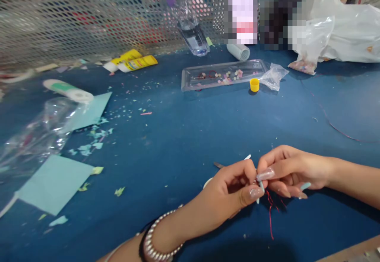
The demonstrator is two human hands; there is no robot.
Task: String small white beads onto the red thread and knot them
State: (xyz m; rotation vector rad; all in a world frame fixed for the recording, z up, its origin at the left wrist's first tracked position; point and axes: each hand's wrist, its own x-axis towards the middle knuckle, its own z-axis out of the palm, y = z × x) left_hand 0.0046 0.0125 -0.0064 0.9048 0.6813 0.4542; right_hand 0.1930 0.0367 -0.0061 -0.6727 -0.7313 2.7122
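Low and right of centre over the blue table [184, 143], my left hand [233, 192] and my right hand [286, 171] meet fingertip to fingertip. Both are pinched on a thin red thread [270, 210] that dangles below them to the table. A small pale piece sits at the pinch; I cannot make out what it is. A beaded bracelet [157, 242] circles my left wrist. A thin metal tip [219, 165] pokes out just behind my left hand.
A clear tray [222, 78] with small beads lies at the back, with a yellow cap [254, 84] and a small plastic bag [274, 76] beside it. Glue sticks [133, 62], pale blue paper sheets [53, 183] and scraps lie at the left. White bags [341, 28] sit back right.
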